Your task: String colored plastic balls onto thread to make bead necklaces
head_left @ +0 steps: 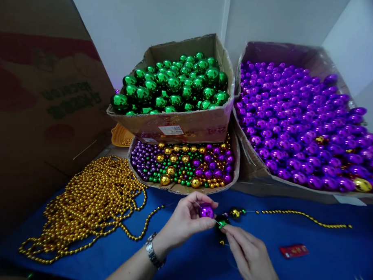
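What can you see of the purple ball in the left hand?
The purple ball is round, glossy and mirror-like, seemingly metallised plastic. The left hand pinches it between thumb and fingers above the blue tabletop. A thin wire crosses it toward the green ball at the right hand.

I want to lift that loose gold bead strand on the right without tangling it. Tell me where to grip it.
Pinch the gold bead strand near its free right end, coming from above. It lies nearly straight and flat on the blue table, and its left end runs towards the gold ball by the hands.
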Demonstrator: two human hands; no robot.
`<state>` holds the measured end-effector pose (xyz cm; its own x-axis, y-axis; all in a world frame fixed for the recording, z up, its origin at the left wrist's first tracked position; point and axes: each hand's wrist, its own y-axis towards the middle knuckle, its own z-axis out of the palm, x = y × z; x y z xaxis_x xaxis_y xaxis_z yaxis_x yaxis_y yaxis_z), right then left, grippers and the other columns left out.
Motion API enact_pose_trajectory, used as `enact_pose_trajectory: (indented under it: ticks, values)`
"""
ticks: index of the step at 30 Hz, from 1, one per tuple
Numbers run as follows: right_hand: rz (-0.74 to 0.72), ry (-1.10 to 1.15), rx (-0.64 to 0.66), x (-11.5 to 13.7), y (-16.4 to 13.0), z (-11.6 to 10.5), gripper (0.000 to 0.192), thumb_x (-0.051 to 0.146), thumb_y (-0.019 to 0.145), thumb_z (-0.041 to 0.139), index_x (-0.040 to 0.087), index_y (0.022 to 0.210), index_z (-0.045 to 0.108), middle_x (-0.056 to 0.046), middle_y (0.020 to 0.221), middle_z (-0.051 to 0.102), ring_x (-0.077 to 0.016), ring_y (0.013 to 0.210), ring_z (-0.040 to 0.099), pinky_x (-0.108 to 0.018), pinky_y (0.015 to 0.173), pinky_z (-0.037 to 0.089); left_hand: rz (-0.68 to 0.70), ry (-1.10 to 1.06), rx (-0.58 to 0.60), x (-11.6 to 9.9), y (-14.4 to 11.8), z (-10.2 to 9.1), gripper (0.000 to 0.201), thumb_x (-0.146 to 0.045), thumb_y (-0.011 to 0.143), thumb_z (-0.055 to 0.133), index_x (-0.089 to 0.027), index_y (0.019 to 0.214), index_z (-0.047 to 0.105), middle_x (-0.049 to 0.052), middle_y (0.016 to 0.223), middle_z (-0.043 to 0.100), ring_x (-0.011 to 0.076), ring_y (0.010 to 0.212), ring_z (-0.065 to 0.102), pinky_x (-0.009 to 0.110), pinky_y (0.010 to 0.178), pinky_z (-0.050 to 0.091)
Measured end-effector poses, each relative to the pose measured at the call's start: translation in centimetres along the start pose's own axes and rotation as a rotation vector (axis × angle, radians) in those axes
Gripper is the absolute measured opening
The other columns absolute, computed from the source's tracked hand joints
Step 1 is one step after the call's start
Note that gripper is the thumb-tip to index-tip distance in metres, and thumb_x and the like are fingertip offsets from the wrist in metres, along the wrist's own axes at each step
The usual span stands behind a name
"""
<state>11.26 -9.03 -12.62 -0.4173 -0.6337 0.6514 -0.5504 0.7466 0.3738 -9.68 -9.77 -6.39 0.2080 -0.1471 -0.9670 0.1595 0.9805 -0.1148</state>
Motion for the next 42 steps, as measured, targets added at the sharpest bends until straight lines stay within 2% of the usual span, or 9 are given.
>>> enact_pose_trajectory:
  ticks: [3, 6, 9, 11, 16, 23, 29, 31, 42]
  values:
    - [-0.014, -0.027, -0.022, 0.0, 0.1, -0.2, 0.025, 0.016, 0.092, 0.041, 0.021, 0.11, 0.058, -0.004, 0.094, 0.069, -0.0158, 0.085, 0.067, -0.024, 0.078, 0.053, 0.054, 0.152, 0.045, -1.0, -0.1, -0.5, 0.045, -0.022, 0.072, 0.071, -0.017, 0.112, 0.052, 0.012, 0.116, 0.06, 0.0212, 0.097, 0.06, 0.032, 0.082, 0.049]
    - [-0.018, -0.055, -0.066, -0.2, 0.0, -0.7, 0.023, 0.017, 0.092, 0.042, 0.02, 0.108, 0.059, -0.005, 0.094, 0.07, -0.0162, 0.085, 0.068, -0.023, 0.077, 0.054, 0.18, 0.415, -0.081, -2.4, 1.0, -2.4, 0.033, -0.03, 0.084, 0.057, -0.016, 0.114, 0.052, 0.011, 0.111, 0.061, 0.0212, 0.101, 0.059, 0.031, 0.083, 0.049]
    - [-0.013, -0.064, -0.093, -0.5, -0.1, -0.8, 0.022, 0.017, 0.091, 0.043, 0.019, 0.105, 0.06, -0.005, 0.093, 0.07, -0.0162, 0.083, 0.068, -0.022, 0.075, 0.054, 0.239, 0.945, -0.243, -3.0, 3.7, -5.1, 0.025, -0.029, 0.09, 0.043, -0.016, 0.109, 0.053, 0.009, 0.101, 0.064, 0.0189, 0.09, 0.061, 0.031, 0.079, 0.049]
    - [-0.006, -0.063, -0.099, -0.4, -0.1, -0.8, 0.021, 0.017, 0.092, 0.044, 0.019, 0.105, 0.06, -0.006, 0.092, 0.07, -0.0163, 0.083, 0.068, -0.022, 0.074, 0.054, 0.213, 1.246, -0.23, -2.8, 6.0, -6.6, 0.021, -0.022, 0.086, 0.048, -0.016, 0.103, 0.057, 0.01, 0.097, 0.065, 0.0215, 0.089, 0.061, 0.034, 0.082, 0.047]
    - [0.0, -0.06, -0.115, 0.0, 0.1, -0.6, 0.021, 0.018, 0.092, 0.042, 0.018, 0.104, 0.06, -0.006, 0.089, 0.069, -0.0162, 0.081, 0.068, -0.022, 0.073, 0.054, 0.17, 1.348, -0.167, -0.9, 10.3, -7.9, 0.022, -0.004, 0.07, 0.053, -0.015, 0.086, 0.064, 0.011, 0.084, 0.066, 0.0251, 0.086, 0.062, 0.037, 0.081, 0.046]
    - [0.032, -0.079, -0.132, -0.2, -0.3, -0.9, 0.021, 0.018, 0.092, 0.043, 0.019, 0.106, 0.06, -0.006, 0.093, 0.07, -0.0163, 0.082, 0.068, -0.023, 0.072, 0.054, 0.204, 1.197, -0.21, -1.9, 8.5, -6.5, 0.022, -0.014, 0.081, 0.05, -0.015, 0.099, 0.062, 0.01, 0.092, 0.066, 0.0222, 0.086, 0.063, 0.035, 0.079, 0.048]
    - [0.02, -0.075, -0.164, 0.5, 0.1, -0.9, 0.021, 0.019, 0.092, 0.043, 0.018, 0.104, 0.061, -0.006, 0.091, 0.071, -0.0167, 0.08, 0.068, -0.024, 0.073, 0.054, 0.053, -0.043, -0.195, -2.1, 4.0, -4.1, 0.023, -0.027, 0.084, 0.058, -0.012, 0.101, 0.061, 0.011, 0.1, 0.066, 0.0141, 0.079, 0.065, 0.025, 0.072, 0.053]
    - [0.015, -0.087, -0.151, 0.7, 0.3, -0.9, 0.022, 0.019, 0.092, 0.043, 0.018, 0.104, 0.061, -0.006, 0.091, 0.071, -0.017, 0.08, 0.068, -0.024, 0.074, 0.054, 0.006, -0.24, -0.202, -1.8, 3.2, -3.5, 0.021, -0.024, 0.08, 0.063, -0.011, 0.097, 0.063, 0.01, 0.097, 0.067, 0.0123, 0.076, 0.064, 0.021, 0.069, 0.053]
    - [-0.04, -0.227, -0.127, 0.4, 0.2, -0.8, 0.026, 0.017, 0.092, 0.039, 0.014, 0.103, 0.063, -0.009, 0.089, 0.071, -0.0181, 0.077, 0.069, -0.027, 0.072, 0.055, 0.017, -0.19, -0.248, -1.4, 2.2, -2.5, 0.017, -0.023, 0.078, 0.067, -0.013, 0.091, 0.064, 0.004, 0.081, 0.067, 0.0117, 0.07, 0.064, 0.023, 0.068, 0.052]
